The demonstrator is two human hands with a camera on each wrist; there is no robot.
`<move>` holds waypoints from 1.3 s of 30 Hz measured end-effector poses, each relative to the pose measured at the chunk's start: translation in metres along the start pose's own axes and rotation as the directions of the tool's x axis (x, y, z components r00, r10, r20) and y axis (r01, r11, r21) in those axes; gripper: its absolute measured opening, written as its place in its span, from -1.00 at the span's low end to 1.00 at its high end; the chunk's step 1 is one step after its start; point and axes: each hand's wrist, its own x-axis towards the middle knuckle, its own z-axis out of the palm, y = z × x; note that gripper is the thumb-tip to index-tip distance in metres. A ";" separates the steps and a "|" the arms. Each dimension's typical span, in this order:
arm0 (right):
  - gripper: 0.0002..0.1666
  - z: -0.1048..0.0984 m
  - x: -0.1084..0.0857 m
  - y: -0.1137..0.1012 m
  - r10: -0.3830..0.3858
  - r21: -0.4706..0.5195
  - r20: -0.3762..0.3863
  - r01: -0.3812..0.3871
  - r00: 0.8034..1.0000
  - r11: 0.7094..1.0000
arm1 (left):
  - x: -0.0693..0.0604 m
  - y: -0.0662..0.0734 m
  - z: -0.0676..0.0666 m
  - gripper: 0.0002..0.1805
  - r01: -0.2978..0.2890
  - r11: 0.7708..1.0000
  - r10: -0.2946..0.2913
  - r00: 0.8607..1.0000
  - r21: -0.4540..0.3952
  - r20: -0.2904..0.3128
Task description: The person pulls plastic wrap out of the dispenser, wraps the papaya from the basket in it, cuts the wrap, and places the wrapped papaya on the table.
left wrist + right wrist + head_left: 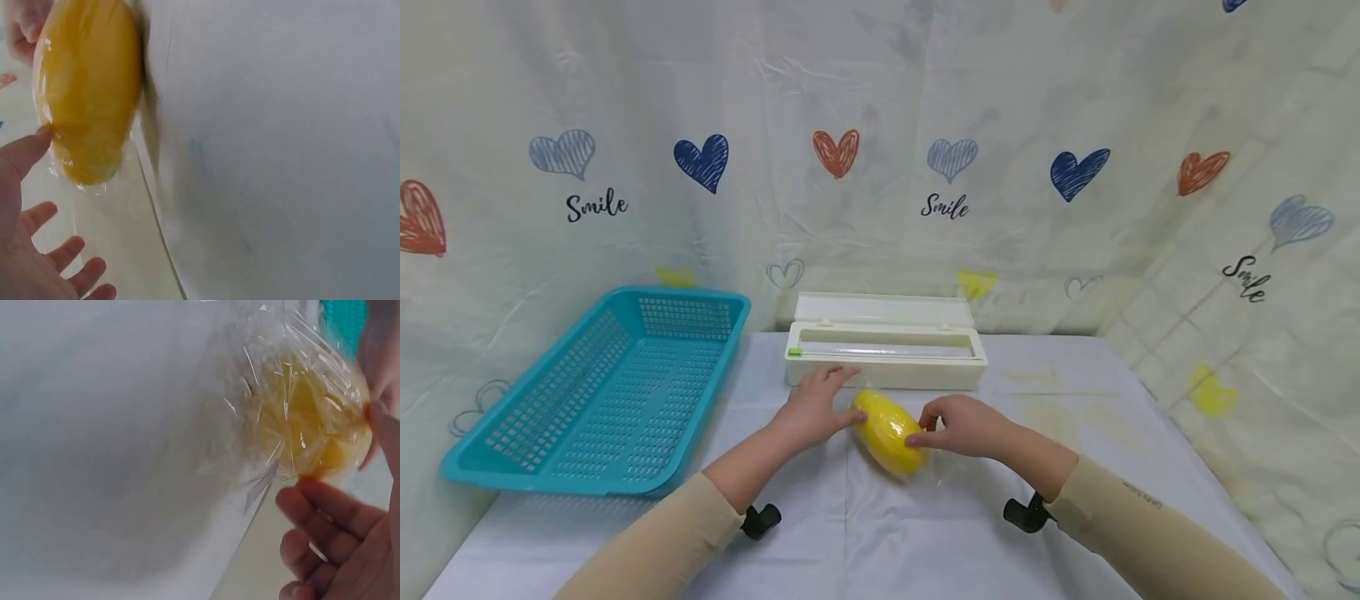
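A yellow oval fruit, mango-like in shape [887,432], lies tilted on the white tablecloth, wrapped in clear cling film [247,412]. My left hand [811,410] is at its far left side. The thumb touches the wrapped fruit while the other fingers spread apart, as the left wrist view shows. On the near right end, my right hand [966,427] holds the wrapped fruit between thumb and curled index finger. Loose, crinkled film bunches at that end in the right wrist view. The fruit's underside is hidden.
Behind the hands stands a white cling film dispenser [887,375] with its lid raised and a roll inside. A turquoise perforated basket [700,433] sits at the left. A curtain printed with hearts [880,75] hangs behind the table.
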 end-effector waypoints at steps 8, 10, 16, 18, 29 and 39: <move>-0.52 0.004 -0.010 -0.010 0.036 -0.011 -0.080 -0.037 0.996 0.999 | -0.016 0.000 0.000 -0.23 0.086 0.996 -0.087 0.994 -0.033 -0.059; -0.50 -0.001 -0.009 -0.005 0.019 0.013 -0.079 -0.018 0.997 1.000 | -0.026 -0.001 0.000 -0.24 0.123 0.992 -0.124 0.992 -0.034 -0.038; -0.39 -0.018 0.001 0.011 -0.164 0.117 0.012 0.161 0.986 0.980 | -0.051 -0.007 0.006 -0.23 0.167 0.986 -0.165 0.982 -0.017 0.094; -0.34 -0.020 0.005 0.012 -0.200 0.127 0.063 0.191 0.978 0.973 | -0.053 -0.008 0.010 -0.19 0.153 0.988 -0.148 0.980 -0.027 0.133; -0.30 -0.018 0.013 0.013 -0.211 0.188 0.202 0.173 0.956 0.967 | -0.046 0.002 0.024 0.01 0.087 0.992 -0.067 0.975 -0.087 0.211; -0.23 0.007 0.002 0.010 -0.125 0.362 0.127 0.071 0.984 0.929 | -0.041 0.006 0.024 -0.01 0.062 0.976 -0.006 0.966 -0.211 0.257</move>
